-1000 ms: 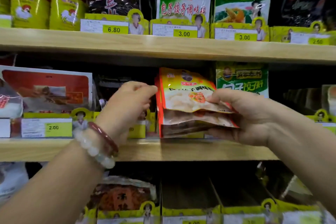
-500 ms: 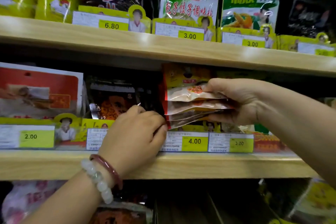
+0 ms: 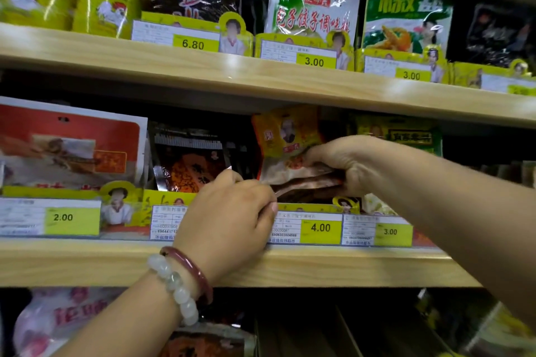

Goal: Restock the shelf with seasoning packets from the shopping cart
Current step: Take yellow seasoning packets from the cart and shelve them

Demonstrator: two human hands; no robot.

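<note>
My right hand [image 3: 356, 165] grips a small stack of orange-yellow seasoning packets [image 3: 285, 136] and holds them tilted inside the middle shelf's slot above the 4.00 price label [image 3: 320, 227]. The stack's lower ends sit behind the yellow display tray [image 3: 307, 207]. My left hand [image 3: 232, 211], with two bracelets on its wrist, has its fingers curled over that tray's front edge just left of the packets, thumb on the label. The shopping cart is out of view.
The wooden middle shelf [image 3: 333, 268] also holds dark packets [image 3: 191, 165] and a red-and-white bag [image 3: 69, 148] to the left and green packets [image 3: 406, 136] to the right. The upper shelf [image 3: 261, 72] hangs close above the slot. More trays sit below.
My right hand has pushed the packets lower and deeper into the slot. My left hand dropped from beside the packets to the tray's front edge. The view moved closer.
</note>
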